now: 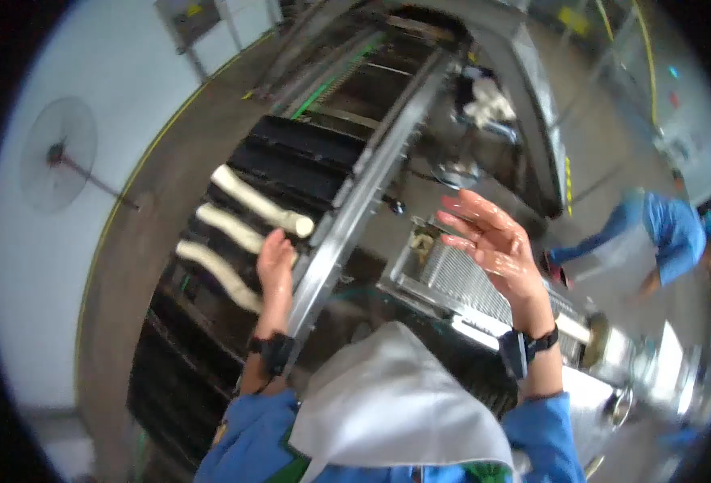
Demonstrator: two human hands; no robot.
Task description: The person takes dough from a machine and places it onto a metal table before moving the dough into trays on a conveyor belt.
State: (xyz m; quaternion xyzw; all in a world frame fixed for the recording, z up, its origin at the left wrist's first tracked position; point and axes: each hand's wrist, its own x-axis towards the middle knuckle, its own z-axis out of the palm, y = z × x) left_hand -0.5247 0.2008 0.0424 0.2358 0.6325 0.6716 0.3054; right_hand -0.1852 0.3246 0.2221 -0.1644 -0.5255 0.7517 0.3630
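Three long cream-coloured pieces that look like peeled roots lie side by side across a black slatted conveyor. My left hand (275, 270) is closed over the right end of the middle root (228, 227), and a bit of that end shows past the fingers. Above it on the belt lies the upper root (259, 201), its cut end by the metal rail. The lower root (218, 274) curves towards my left wrist. My right hand (488, 237), wet and shiny, hangs in the air with fingers apart and nothing in it, above a ridged metal bed.
A steel rail (343, 233) borders the black conveyor (291, 153). Right of it is the ridged metal machine (476, 282). Pale pieces (488, 103) sit farther off by a metal frame. A person in blue (661, 237) bends over at right. A fan (59, 154) stands left.
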